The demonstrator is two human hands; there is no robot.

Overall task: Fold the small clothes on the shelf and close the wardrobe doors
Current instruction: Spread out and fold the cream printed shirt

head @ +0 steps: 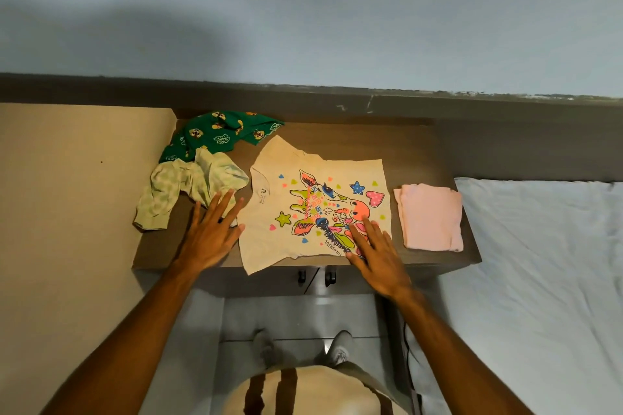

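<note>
Head camera view looks straight down on two bare forearms reaching forward over a dark brown wooden shelf that runs along a pale blue wall.

Left hand lies flat with fingers spread and straight, grasping nothing; its fingertips reach the lower edge of a crumpled pale green checked garment and sit just beside the left hem of a cream cotton T-shirt with a bright giraffe print. Right hand is likewise open and flat, palm down, pressing on the lower right part of the T-shirt, its fingers lying over the pink and orange print; it holds nothing.

That T-shirt is spread flat in the middle of the shelf between the two hands, with its lower corner hanging slightly over the front edge. Behind the checked garment, against the back left corner, sits a rumpled green garment with yellow cartoon figures. On the right end of the shelf, apart from the right hand, rests a neatly folded pale pink cloth.

A light blue bedsheet lies to the right of the shelf. Below, the person's striped cream top and grey footwear show over a tiled floor.
</note>
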